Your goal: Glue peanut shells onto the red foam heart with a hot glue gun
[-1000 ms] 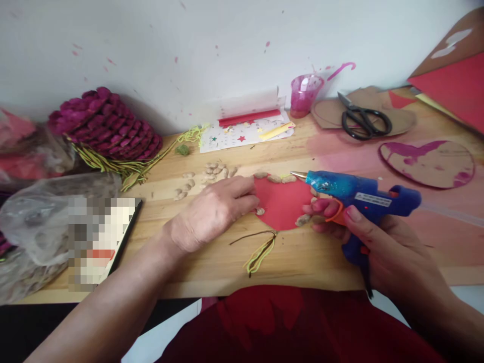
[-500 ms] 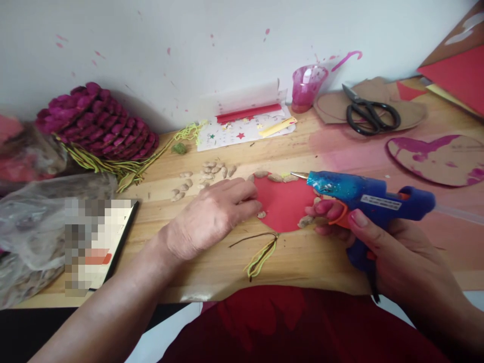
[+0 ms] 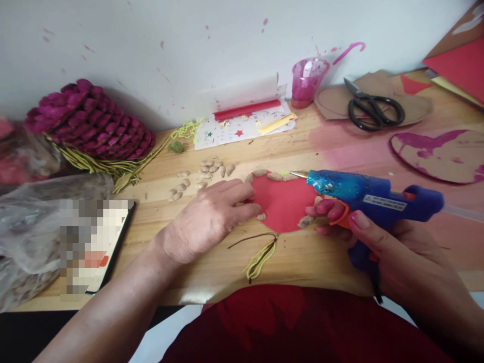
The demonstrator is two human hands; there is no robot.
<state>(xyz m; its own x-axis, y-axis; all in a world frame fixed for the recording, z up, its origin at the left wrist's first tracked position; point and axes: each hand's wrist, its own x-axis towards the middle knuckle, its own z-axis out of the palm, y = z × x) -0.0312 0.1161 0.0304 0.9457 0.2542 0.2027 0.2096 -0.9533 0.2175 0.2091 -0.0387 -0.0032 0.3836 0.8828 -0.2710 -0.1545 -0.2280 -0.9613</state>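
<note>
My right hand [image 3: 397,252] is wrapped around a blue hot glue gun [image 3: 346,186], with a finger on its orange trigger [image 3: 340,213]. The metal nozzle points left, by a peanut [image 3: 291,175] on the top edge of a red, heart-like paper cut-out [image 3: 285,204]. Several peanuts line that edge. My left hand [image 3: 215,217] has its fingers bent and closed over the cut-out's left edge; the fingertips are partly hidden. Below lies a yellow-and-brown yarn tassel [image 3: 260,257]. Loose peanuts [image 3: 207,171] are scattered beyond my left hand.
Magenta layered craft piece [image 3: 91,121], plastic bag [image 3: 34,237] and phone [image 3: 108,247] are at the left. Sticker sheet [image 3: 234,133] and pink-stained cup [image 3: 308,83] stand along the wall. Black scissors [image 3: 374,108] lie on cardboard; a painted cardboard heart [image 3: 442,156] is at the right.
The view has shifted slightly. Both hands, the glue gun and the red cut-out keep nearly the same positions relative to each other.
</note>
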